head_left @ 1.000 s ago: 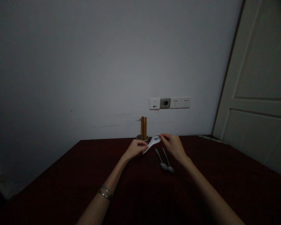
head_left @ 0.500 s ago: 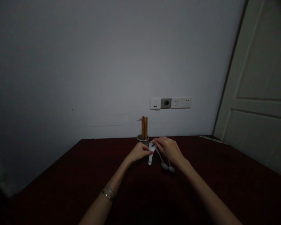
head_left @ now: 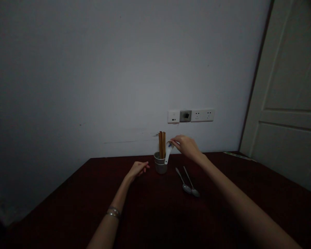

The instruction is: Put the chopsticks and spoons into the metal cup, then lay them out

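A white soup spoon with a blue mark in its bowl is pinched by the bowl in my right hand. Its handle points down, in front of the right side of the metal cup; whether they touch I cannot tell. Several wooden chopsticks stand upright in that cup. My left hand is just left of the cup, holding nothing, its fingers loosely bent and a little apart. Two metal spoons lie side by side below my right hand, bowls toward me.
The dark red table reaches back to a grey wall. Sockets and a switch sit on the wall above the table. A thin flat strip lies at the back right edge, near a pale door.
My left hand has let go of the soup spoon and drawn left. My right hand has raised the spoon up beside the chopsticks, uncovering the cup's front and the metal spoons' handles.
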Tool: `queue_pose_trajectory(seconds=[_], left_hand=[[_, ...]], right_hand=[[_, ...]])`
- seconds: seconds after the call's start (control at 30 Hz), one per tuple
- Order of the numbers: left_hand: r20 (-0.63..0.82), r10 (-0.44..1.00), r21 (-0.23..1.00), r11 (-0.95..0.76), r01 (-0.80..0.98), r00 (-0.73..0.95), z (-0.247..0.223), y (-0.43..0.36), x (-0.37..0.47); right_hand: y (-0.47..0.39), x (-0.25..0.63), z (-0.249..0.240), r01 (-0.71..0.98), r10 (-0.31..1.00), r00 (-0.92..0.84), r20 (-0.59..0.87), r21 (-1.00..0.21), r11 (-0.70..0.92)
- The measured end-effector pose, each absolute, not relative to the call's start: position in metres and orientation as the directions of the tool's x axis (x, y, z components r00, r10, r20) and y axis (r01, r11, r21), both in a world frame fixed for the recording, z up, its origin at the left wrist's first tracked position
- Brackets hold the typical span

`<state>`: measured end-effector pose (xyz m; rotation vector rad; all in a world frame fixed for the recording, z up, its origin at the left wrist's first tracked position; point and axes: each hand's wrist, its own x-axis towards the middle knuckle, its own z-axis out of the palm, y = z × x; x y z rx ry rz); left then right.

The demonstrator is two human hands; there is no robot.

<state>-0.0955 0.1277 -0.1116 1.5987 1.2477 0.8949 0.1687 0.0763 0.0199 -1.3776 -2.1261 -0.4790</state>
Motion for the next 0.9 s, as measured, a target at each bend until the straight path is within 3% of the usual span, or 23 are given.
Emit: queue_pose_trajectory(seconds=[0.2, 0.4, 0.7, 0.9], left_hand=[[-0.098, 0.963, 0.938, 0.004, 0.347, 0.251, -0.137, 0.134, -0.099], [-0.115, 0.969, 0.949, 0.043, 0.312, 0.217, -0.147, 0.138, -0.099], [-0.086, 0.973, 0.927, 0.001, 0.374, 0.213, -0.150, 0.139, -0.097], [-0.083, 0.971, 0.916, -0.014, 0.401, 0.223, -0.151, 0.140, -0.097]], right_hand=[[0.106, 0.141, 0.048, 0.916, 0.718, -0.383, 0.581, 0.141, 0.375], [0.124, 0.120, 0.035, 0.891, 0.739, -0.453, 0.499, 0.231, 0.390], [0.137, 0.108, 0.010, 0.891, 0.808, -0.453, 0.377, 0.227, 0.394], [0.140, 0.105, -0.001, 0.896, 0.816, -0.443, 0.371, 0.222, 0.385]])
